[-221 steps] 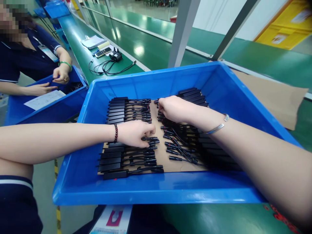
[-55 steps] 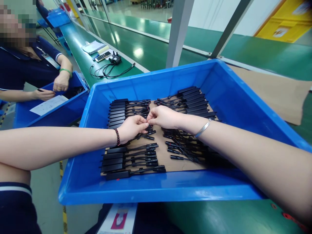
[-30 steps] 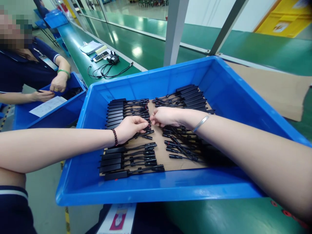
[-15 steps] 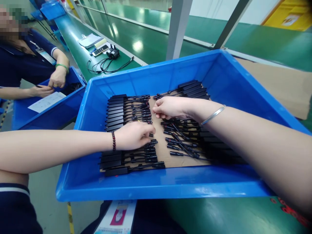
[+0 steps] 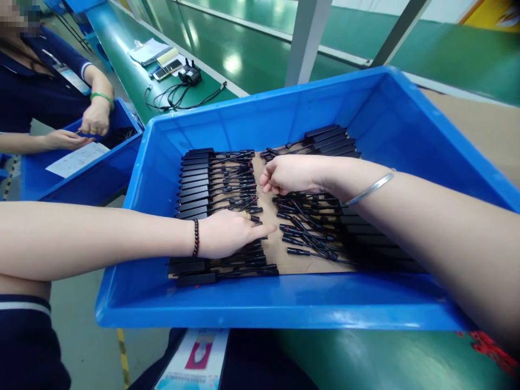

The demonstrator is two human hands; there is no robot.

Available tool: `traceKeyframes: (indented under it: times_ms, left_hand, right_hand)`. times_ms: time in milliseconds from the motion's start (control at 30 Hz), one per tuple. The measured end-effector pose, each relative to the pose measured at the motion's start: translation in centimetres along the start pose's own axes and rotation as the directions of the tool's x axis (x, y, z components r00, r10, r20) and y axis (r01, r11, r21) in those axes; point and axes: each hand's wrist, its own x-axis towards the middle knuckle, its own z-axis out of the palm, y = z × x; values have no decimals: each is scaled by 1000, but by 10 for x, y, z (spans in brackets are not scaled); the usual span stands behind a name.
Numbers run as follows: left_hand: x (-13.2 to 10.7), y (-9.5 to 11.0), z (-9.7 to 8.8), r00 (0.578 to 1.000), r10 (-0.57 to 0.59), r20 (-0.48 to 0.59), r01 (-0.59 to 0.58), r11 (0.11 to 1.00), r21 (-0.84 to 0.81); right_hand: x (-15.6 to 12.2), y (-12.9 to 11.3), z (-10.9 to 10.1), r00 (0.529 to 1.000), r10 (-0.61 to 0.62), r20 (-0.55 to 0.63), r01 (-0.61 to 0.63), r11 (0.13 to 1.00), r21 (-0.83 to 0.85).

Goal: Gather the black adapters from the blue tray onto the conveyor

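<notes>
Co-worker (image 5: 44,76) at far left, hands over a bin (image 5: 97,176). Nearer, a blue tub (image 5: 244,311) holds two rows of black adapters (image 5: 195,183) on cardboard (image 5: 296,266). The left hand (image 5: 227,234) covers the left row's cables (image 5: 239,157), one digit stretched out; the right hand (image 5: 292,174) crosses the right row, fingers curled. Whether either grip holds anything, I cannot tell.

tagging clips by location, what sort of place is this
Most likely a factory production floor: a long green workbench, a blue plastic bin holding rows of black modules with cables, and a co-worker in a navy shirt at another blue bin.
</notes>
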Motion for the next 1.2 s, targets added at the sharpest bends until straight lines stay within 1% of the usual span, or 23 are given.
traceKeyframes:
  times_ms: [67,133,233,333,367,400,433,500,567,633,700,767,833,933,1033,1100,1200]
  left_hand:
    - [1,1,1,998,-58,-4,58,998,-34]
    - [1,2,-1,992,-120,-28,116,987,-112]
    - [1,1,-8,987,-146,-63,122,949,-289]
    - [-2,-3,-14,980,-185,-76,128,871,-473]
    - [-3,-5,-14,975,-216,-60,149,824,-546]
    - [-4,-6,-14,968,-250,-33,175,759,-628]
    - [-5,-6,-13,959,-282,1,199,673,-712]
    - [-6,-6,-10,946,-316,71,222,474,-852]
    - [-6,-4,-6,936,-338,95,205,306,-930]
    - [-6,-2,-2,919,-385,85,170,193,-966]
    - [-5,0,0,896,-440,64,133,127,-983]
    - [-4,0,3,881,-471,46,107,103,-989]
    - [-3,-1,5,874,-485,41,95,87,-992]
    - [-3,-2,7,861,-507,41,90,73,-993]
    - [-3,-2,7,856,-516,37,96,88,-991]
    - [-4,-2,5,847,-527,63,124,81,-989]
    - [-2,-2,2,815,-570,103,176,74,-982]
  right_hand:
    - [1,1,-1,998,-8,62,6,999,32]
    - [1,1,-1,995,-20,101,17,999,32]
    - [-2,2,-2,994,-61,90,66,996,-60]
    - [-4,2,-3,995,-91,50,97,986,-132]
    - [-5,0,-3,994,-105,42,110,984,-141]
    - [-7,-2,-4,992,-125,36,129,980,-150]
    - [-9,-6,-4,988,-151,33,154,975,-162]
    - [-16,-16,-5,977,-209,35,212,955,-206]
    - [-24,-29,-5,971,-238,38,239,931,-277]
    - [-32,-40,-4,968,-246,58,250,905,-344]
    - [-39,-46,-2,967,-235,95,253,894,-370]
    - [-43,-43,1,966,-221,135,255,902,-347]
    - [-42,-31,5,962,-234,142,265,927,-267]
    - [-36,-7,11,948,-300,110,313,942,-125]
    - [-29,10,18,948,-311,63,316,944,-96]
    - [-26,14,22,949,-308,73,313,946,-80]
    - [-26,13,27,947,-296,126,306,950,-60]
